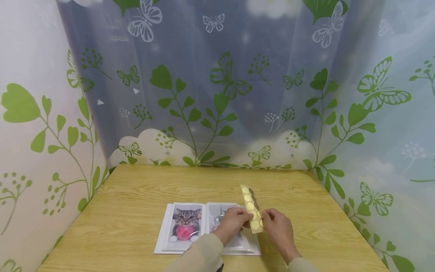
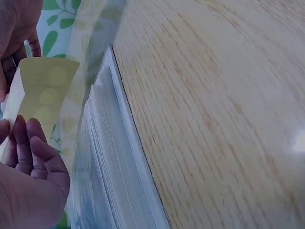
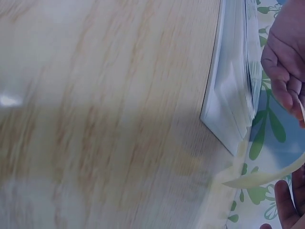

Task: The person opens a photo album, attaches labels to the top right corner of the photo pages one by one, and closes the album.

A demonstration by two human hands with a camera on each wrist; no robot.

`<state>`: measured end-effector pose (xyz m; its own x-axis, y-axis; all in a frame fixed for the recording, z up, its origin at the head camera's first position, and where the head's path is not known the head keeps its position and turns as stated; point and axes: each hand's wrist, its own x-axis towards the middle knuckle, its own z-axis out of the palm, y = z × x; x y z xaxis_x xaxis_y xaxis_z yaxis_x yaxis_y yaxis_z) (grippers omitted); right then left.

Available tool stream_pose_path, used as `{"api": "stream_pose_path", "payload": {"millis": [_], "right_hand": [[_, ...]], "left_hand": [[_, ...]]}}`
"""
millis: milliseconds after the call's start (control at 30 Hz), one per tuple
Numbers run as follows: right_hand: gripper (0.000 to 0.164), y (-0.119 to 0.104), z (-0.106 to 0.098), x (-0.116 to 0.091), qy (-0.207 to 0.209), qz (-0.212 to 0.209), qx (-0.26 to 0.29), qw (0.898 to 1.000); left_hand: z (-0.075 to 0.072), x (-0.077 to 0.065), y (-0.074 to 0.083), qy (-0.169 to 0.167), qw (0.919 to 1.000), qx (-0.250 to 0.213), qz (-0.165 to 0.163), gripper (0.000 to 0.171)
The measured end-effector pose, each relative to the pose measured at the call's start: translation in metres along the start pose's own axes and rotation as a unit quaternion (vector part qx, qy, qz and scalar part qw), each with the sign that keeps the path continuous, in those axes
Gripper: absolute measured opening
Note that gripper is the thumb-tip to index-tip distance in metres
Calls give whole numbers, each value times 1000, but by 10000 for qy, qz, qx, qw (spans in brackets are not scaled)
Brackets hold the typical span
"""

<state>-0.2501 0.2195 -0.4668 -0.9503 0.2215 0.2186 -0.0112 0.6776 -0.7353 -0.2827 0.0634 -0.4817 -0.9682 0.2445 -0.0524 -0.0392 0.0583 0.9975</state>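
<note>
A strip of round gold stickers [image 1: 250, 206] is held up over the right side of an open photo album [image 1: 164, 234]. My left hand [image 1: 234, 223] pinches the strip's left edge between thumb and fingers. At the opposite edge, low on the strip, my right hand [image 1: 280, 230] pinches it by a sticker; whether that sticker is lifting is too small to tell. From the left wrist view, the strip's pale back [image 2: 45, 95] shows, bent between both hands. The album's left page has a photo of a cat with a pink ball [image 1: 185, 224]; my left hand partly hides the right page.
The album lies on a wood-grain table [image 1: 129, 204], near its front edge. A curtain [image 1: 190, 94] with green leaves and butterflies hangs behind the table, and similar patterned sheets stand at the left and right sides.
</note>
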Motion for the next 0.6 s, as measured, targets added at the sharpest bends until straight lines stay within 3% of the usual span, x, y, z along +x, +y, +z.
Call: {"api": "stream_pose_path", "payload": {"millis": [300,600], "right_hand": [[21,3,-2,1,66,58,9,10000],[22,8,-5,2,77,130,47,9999]], "left_hand": [[4,-2,1,341,9991,191,-184,16],[7,-5,1,366,9986,283,-260,13]]}}
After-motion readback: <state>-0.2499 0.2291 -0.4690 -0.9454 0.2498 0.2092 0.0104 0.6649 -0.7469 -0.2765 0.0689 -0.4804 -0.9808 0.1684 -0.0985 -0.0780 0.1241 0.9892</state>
